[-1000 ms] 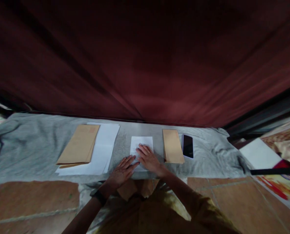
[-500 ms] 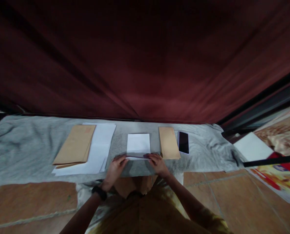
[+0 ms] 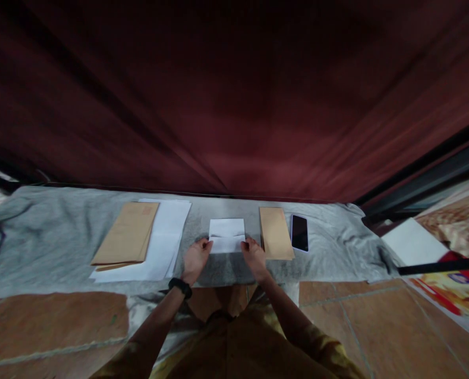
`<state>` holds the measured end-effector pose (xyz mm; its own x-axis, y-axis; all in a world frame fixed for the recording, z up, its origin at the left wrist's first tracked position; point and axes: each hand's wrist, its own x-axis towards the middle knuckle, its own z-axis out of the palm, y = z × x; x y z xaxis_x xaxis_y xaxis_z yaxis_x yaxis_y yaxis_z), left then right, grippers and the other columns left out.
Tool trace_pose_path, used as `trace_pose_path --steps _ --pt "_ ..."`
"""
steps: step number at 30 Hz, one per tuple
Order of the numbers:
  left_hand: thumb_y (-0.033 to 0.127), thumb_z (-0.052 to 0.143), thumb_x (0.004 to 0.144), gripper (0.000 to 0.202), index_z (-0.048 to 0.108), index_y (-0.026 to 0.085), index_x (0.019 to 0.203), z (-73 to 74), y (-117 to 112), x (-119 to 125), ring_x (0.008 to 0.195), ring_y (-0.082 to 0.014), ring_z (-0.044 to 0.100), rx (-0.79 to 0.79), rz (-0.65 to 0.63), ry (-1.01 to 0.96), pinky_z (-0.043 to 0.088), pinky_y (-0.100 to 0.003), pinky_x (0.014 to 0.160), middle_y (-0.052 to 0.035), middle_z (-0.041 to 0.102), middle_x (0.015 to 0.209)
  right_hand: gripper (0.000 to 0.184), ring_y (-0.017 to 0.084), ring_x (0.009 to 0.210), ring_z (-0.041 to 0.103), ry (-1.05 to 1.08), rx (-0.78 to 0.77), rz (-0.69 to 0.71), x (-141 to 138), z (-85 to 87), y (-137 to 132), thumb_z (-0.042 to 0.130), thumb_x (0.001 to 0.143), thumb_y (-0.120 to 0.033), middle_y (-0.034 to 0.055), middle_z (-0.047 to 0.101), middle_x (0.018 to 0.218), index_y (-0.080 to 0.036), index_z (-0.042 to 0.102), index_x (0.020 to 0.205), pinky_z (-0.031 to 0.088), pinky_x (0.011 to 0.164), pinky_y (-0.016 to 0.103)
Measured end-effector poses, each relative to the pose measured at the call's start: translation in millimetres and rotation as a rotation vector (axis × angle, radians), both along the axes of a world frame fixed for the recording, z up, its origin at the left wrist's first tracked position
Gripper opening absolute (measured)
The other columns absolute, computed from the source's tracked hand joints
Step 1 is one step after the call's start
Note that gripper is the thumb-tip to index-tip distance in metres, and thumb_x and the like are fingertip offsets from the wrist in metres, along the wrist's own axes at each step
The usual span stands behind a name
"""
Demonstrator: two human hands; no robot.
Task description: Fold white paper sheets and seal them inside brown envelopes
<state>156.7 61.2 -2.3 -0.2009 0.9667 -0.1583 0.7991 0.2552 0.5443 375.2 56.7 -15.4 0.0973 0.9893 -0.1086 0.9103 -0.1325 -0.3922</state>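
"Where's the folded white paper rectangle [image 3: 227,245]?"
"Between the near and far edges of the grey-cloth-covered desk [image 3: 332,258]. The left hand [image 3: 195,260] and right hand [image 3: 255,259] pinch its opposite sides between their fingers."
"Why both?"
"Likely to keep the fold even."

Folded paper [image 3: 227,245] conceals its underside; colourful packaging [image 3: 457,296] runs off-frame.
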Motion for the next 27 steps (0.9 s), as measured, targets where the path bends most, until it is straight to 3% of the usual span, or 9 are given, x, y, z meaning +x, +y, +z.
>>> trace_pose_path --steps 10,16,20,27 --pt "0.046 0.051 0.095 0.030 0.069 0.023 0.101 -0.4 11 3 0.078 -0.0223 0.069 -0.018 0.058 -0.028 0.045 -0.029 0.065 -0.0064 0.076 0.089 0.027 0.022 0.096 0.075 -0.063 -0.090 -0.032 -2 8.6 19 0.051 0.102 -0.037 0.0083 0.079 0.101 -0.022 0.072 0.110 0.053 0.082 0.028" --pt "0.039 0.054 0.094 0.035 0.062 0.021 0.123 -10.2 -6 -1 0.077 -0.0200 0.071 0.098 0.038 -0.212 0.051 -0.029 0.068 -0.0036 0.076 0.088 0.025 0.022 0.095 0.075 -0.066 -0.108 -0.032 -3 10.3 23 0.053 0.102 -0.039 0.0073 0.079 0.102 -0.024 0.072 0.109 0.053 0.080 0.027" --pt "0.033 0.056 0.091 0.036 0.063 0.019 0.123 -14.9 -8 -3 0.080 -0.0199 0.072 0.100 0.047 -0.276 0.053 -0.030 0.072 -0.0041 0.076 0.090 0.026 0.023 0.096 0.075 -0.069 -0.111 -0.038 -4 11.3 27 0.052 0.102 -0.039 0.0072 0.079 0.101 -0.024 0.071 0.109 0.054 0.080 0.028" --pt "0.030 0.055 0.089 0.030 0.067 0.021 0.116 -14.7 8 -2 0.079 -0.0194 0.071 0.068 0.055 -0.251 0.052 -0.030 0.073 -0.0034 0.076 0.090 0.030 0.023 0.096 0.075 -0.057 -0.101 -0.058 -6 10.5 37 0.052 0.102 -0.041 0.0116 0.078 0.101 -0.020 0.070 0.112 0.054 0.081 0.028"
